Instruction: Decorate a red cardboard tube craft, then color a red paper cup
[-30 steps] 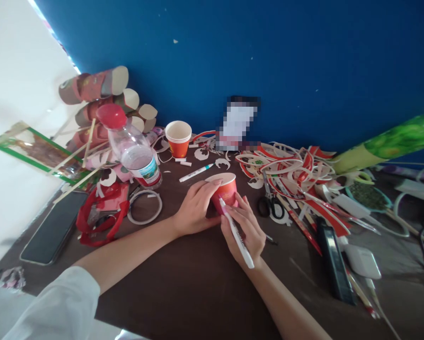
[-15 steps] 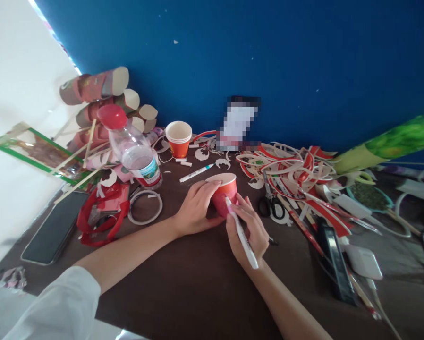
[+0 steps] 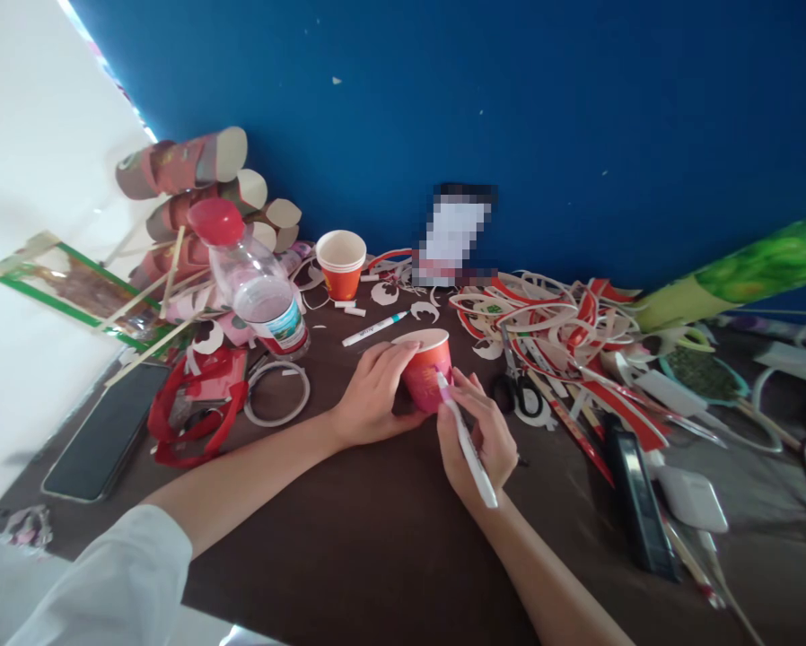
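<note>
Meanwhile, gripped red paper cup (image 3: 428,371) with left hand (image 3: 374,397); right hand (image 3: 481,440), at cup's 4 o'clock, pinched white marker (image 3: 468,441), tip touching cup.

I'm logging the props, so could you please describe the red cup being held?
The red paper cup looks like thin card, with a pale rolled rim and pale inside. It stands roughly upright, slightly tilted, on the brown table. The left hand wraps its side; the right hand presses a white marker against its wall.
</note>
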`<action>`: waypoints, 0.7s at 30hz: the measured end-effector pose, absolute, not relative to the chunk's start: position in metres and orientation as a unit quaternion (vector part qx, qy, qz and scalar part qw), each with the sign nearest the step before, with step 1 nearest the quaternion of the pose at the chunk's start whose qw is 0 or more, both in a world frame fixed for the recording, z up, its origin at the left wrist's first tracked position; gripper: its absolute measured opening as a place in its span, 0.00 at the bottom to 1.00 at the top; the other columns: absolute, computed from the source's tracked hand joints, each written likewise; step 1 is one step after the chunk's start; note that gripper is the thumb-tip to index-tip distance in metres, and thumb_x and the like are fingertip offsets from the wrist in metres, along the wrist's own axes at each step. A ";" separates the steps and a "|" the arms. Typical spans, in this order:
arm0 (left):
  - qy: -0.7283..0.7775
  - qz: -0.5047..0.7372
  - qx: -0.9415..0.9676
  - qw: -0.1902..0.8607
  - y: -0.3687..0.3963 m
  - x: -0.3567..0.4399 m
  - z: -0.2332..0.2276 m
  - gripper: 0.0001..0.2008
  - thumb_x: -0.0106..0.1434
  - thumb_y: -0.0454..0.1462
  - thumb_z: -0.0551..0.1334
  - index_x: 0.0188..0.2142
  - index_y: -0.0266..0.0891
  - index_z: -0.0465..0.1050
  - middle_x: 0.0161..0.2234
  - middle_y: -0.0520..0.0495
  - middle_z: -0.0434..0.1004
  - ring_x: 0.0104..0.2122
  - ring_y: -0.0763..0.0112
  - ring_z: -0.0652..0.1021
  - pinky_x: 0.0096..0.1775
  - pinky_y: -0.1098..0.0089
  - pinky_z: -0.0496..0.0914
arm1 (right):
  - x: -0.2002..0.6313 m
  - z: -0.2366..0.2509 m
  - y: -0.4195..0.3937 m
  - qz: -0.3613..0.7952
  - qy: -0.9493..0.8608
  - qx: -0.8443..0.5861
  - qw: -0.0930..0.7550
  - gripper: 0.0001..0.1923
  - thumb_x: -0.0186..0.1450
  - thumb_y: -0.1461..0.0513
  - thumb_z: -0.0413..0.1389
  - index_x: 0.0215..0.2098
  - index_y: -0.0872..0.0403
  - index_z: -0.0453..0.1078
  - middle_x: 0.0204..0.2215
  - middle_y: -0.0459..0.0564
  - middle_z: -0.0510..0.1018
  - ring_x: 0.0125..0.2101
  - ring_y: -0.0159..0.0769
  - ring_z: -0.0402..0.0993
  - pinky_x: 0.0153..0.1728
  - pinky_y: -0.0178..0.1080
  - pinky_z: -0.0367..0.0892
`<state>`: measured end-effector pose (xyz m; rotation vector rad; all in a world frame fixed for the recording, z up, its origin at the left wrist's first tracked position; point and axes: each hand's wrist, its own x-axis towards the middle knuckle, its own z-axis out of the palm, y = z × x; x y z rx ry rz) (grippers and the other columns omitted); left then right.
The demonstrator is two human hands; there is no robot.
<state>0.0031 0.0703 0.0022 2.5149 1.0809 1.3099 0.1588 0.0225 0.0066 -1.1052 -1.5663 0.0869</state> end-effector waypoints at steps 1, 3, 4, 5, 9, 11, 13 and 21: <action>0.354 0.437 0.825 0.055 0.070 0.003 0.002 0.44 0.56 0.43 0.66 0.65 0.36 0.44 0.54 0.34 0.70 0.53 0.52 0.72 0.53 0.52 0.66 | 0.160 0.005 0.024 0.044 -0.657 -0.482 0.577 0.16 0.60 0.70 0.59 0.45 0.50 0.72 0.38 0.49 0.82 0.46 0.45 0.79 0.54 0.55 0.69; 0.352 0.444 0.821 0.060 0.071 0.004 0.002 0.45 0.55 0.43 0.66 0.65 0.36 0.43 0.54 0.34 0.69 0.53 0.51 0.71 0.53 0.52 0.66 | 0.163 0.000 0.026 0.062 -0.629 -0.512 0.582 0.14 0.61 0.68 0.58 0.45 0.50 0.72 0.41 0.51 0.82 0.46 0.44 0.79 0.53 0.55 0.69; 0.351 0.445 0.822 0.061 0.071 0.004 0.002 0.46 0.55 0.43 0.66 0.65 0.37 0.42 0.54 0.34 0.69 0.53 0.51 0.71 0.53 0.51 0.66 | 0.164 -0.002 0.027 0.071 -0.617 -0.526 0.581 0.13 0.62 0.66 0.58 0.45 0.50 0.72 0.42 0.52 0.81 0.46 0.44 0.78 0.52 0.55 0.70; 0.348 0.445 0.823 0.063 0.071 0.003 0.001 0.46 0.55 0.42 0.66 0.66 0.37 0.42 0.54 0.34 0.68 0.54 0.50 0.70 0.53 0.50 0.66 | 0.165 -0.004 0.027 0.079 -0.609 -0.537 0.578 0.12 0.63 0.65 0.58 0.46 0.51 0.72 0.44 0.52 0.80 0.46 0.44 0.78 0.52 0.54 0.70; 0.344 0.435 0.829 0.079 0.073 0.002 -0.001 0.47 0.54 0.37 0.65 0.66 0.41 0.39 0.54 0.35 0.65 0.55 0.49 0.68 0.54 0.47 0.65 | 0.165 -0.007 0.026 0.107 -0.597 -0.544 0.579 0.13 0.65 0.58 0.56 0.48 0.51 0.71 0.46 0.54 0.79 0.46 0.45 0.77 0.50 0.53 0.71; 0.347 0.430 0.829 0.094 0.074 0.001 -0.003 0.48 0.53 0.34 0.65 0.67 0.42 0.38 0.55 0.35 0.62 0.56 0.48 0.66 0.54 0.46 0.65 | 0.163 -0.006 0.025 0.115 -0.582 -0.533 0.603 0.16 0.66 0.54 0.53 0.48 0.52 0.70 0.44 0.55 0.78 0.45 0.46 0.77 0.48 0.52 0.71; 0.352 0.424 0.827 0.113 0.075 0.000 -0.003 0.49 0.52 0.32 0.64 0.67 0.43 0.36 0.56 0.34 0.58 0.58 0.48 0.65 0.55 0.46 0.65 | 0.160 -0.004 0.026 0.125 -0.553 -0.517 0.641 0.19 0.68 0.50 0.49 0.48 0.53 0.69 0.42 0.56 0.78 0.44 0.46 0.77 0.46 0.51 0.71; 0.372 0.447 0.786 0.212 0.077 0.002 -0.003 0.48 0.47 0.28 0.65 0.64 0.44 0.41 0.59 0.35 0.50 0.62 0.47 0.59 0.60 0.44 0.59 | 0.161 -0.001 0.028 0.149 -0.528 -0.529 0.647 0.21 0.69 0.47 0.44 0.46 0.52 0.68 0.34 0.52 0.78 0.38 0.44 0.79 0.45 0.53 0.72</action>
